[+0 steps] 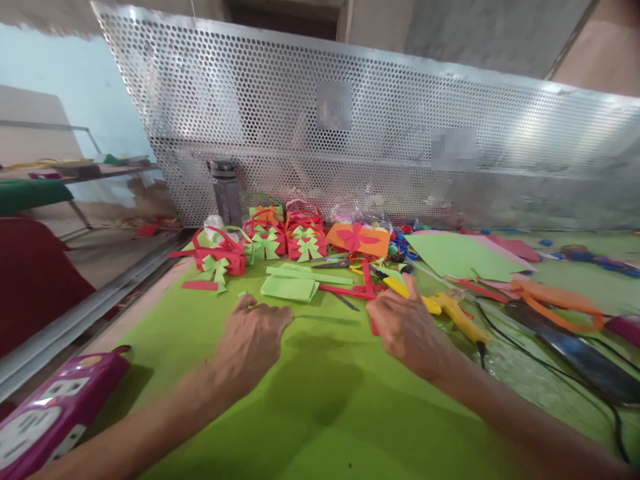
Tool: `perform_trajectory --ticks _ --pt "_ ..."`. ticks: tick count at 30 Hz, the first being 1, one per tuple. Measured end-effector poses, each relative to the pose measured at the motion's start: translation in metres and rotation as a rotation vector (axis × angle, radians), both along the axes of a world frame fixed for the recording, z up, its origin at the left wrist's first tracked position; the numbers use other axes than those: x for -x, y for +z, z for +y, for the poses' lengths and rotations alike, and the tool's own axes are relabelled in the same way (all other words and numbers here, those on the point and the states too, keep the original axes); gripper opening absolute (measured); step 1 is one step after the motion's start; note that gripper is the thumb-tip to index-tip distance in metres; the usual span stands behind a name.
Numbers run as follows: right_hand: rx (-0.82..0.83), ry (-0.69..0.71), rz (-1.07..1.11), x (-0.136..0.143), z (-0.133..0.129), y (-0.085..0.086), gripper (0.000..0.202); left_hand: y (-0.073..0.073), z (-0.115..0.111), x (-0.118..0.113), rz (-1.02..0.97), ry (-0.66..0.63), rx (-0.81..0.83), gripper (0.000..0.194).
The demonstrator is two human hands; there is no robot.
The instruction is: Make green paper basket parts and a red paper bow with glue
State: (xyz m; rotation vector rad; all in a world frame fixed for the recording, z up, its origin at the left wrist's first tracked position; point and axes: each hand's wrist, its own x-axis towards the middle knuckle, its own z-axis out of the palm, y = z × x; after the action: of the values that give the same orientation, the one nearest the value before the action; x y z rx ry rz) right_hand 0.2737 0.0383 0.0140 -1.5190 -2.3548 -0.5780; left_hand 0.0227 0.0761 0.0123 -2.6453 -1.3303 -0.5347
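Observation:
My left hand [257,333] is closed, its fingertips pinched at one end of a thin green paper strip [325,320]. The strip runs nearly level toward my right hand [403,327], closed at its other end; the exact grip there is blurred. Just behind my right hand lie red paper strips [369,283] and a yellow-handled cutter [397,287]. Folded light green paper [289,288] and scissors [333,265] rest beyond the hands. Small red paper baskets [306,243] with green bows stand farther back, beside an orange paper piece [359,240] with a red bow.
A yellow glue gun [463,320] and a dark phone-like slab [575,353] lie at right with black cords. Light green sheets [465,255] lie behind them. A purple power strip [65,407] sits at left. A bottle [227,193] stands before the perforated metal panel [280,100].

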Motion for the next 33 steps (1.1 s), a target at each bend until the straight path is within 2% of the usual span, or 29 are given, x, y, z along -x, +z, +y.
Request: perform_trajectory --ticks 2,3,6,7,11,17,22,26,29,33 --pt "-0.052 -0.036 0.035 -0.002 0.0 0.003 0.029 -0.002 -0.001 0.001 0.003 0.011 -0.005 0.036" --pt "-0.085 -0.013 0.064 0.002 -0.002 0.003 0.03 -0.004 -0.004 0.0 0.007 0.0 -0.004 0.036" --pt "-0.15 0.144 0.099 0.025 -0.017 0.002 0.019 -0.014 -0.017 -0.01 0.024 -0.123 -0.038 0.033" --pt "-0.157 0.181 0.077 0.033 -0.022 0.0 0.022 -0.017 -0.022 -0.013 0.026 -0.173 -0.063 0.03" --pt "-0.043 0.231 -0.067 0.051 -0.035 -0.008 0.012 -0.022 -0.032 -0.023 -0.006 -0.296 -0.124 0.023" --pt "0.027 0.235 -0.09 0.045 -0.033 -0.008 0.015 -0.014 -0.03 -0.02 -0.072 -0.355 -0.166 0.023" --pt "-0.001 0.12 0.003 0.033 -0.023 -0.006 0.025 -0.018 -0.019 -0.009 -0.052 -0.237 -0.137 0.033" --pt "0.109 -0.028 0.111 0.017 -0.011 -0.004 0.03 -0.02 -0.006 -0.002 -0.044 -0.101 -0.09 0.037" --pt "0.255 -0.204 0.2 0.003 0.002 0.001 0.026 -0.015 0.001 0.001 -0.099 -0.035 0.057 0.034" --pt "0.309 -0.304 0.312 -0.01 0.019 0.004 0.023 -0.013 0.005 0.002 -0.2 0.004 0.218 0.03"
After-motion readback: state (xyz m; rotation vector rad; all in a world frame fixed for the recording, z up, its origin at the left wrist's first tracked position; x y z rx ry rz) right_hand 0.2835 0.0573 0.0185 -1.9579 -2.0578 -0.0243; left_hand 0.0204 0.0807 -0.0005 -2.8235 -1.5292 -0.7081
